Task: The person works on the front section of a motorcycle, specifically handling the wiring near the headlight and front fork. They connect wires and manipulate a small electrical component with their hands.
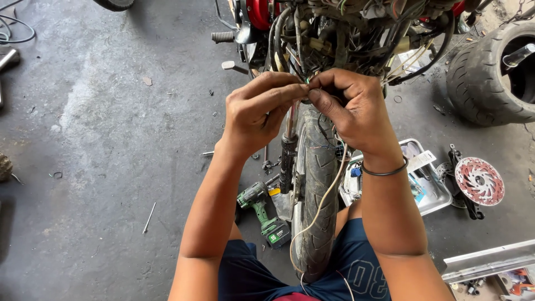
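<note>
Grey, oil-stained concrete fills the head view, and over it both hands meet just below a tangle of motorcycle wiring [356,33]. The left hand [262,111] is closed to a pinch, thumb and forefinger tips pressed on the end of a thin wire [306,83]; the right hand [351,111], a black band on its wrist, is likewise pinched shut on the same spot, so the two sets of fingertips touch. A pale cable [323,200] hangs from under the right hand down along the front tyre [317,184]. The loom looks bare and loose, so the joining seems mid-way, with much wiring left untidied. A green cordless driver [262,214] lies on the floor just left of the tyre; a metal tray [437,195] and a red brake disc [479,181] lie to the right.
</note>
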